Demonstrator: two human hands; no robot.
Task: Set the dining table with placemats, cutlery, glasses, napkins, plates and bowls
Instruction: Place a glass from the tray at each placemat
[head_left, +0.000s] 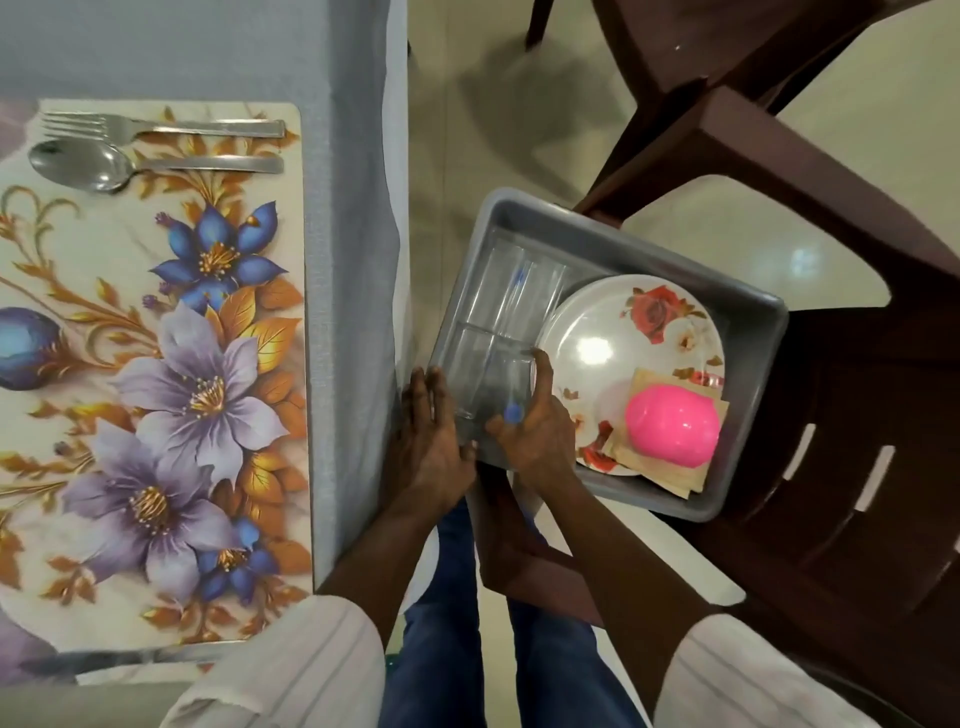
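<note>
Table-setting under way: a person reaches into a grey tub set on a brown chair, at 3 o'clock from the table. The right hand curls round a clear glass lying on its side in the tub's 7 o'clock corner. The left hand, fingers straight and close together, rests flat on the tub's rim at 8 o'clock and holds nothing. More glasses lie at 11 o'clock in the tub. A floral plate fills the 3 o'clock side, and a pink bowl sits on brown napkins at 5 o'clock.

On the table, a flowered placemat carries a fork and a spoon at its 12 o'clock end; no glass stands there yet.

The step in hand looks to be lifting out the glass. It would go best with a full wrap round the slick wall and the left hand steadying the tub. The glass should rise clear of its neighbours and the plate's edge, then turn upright before crossing to the mat.
</note>
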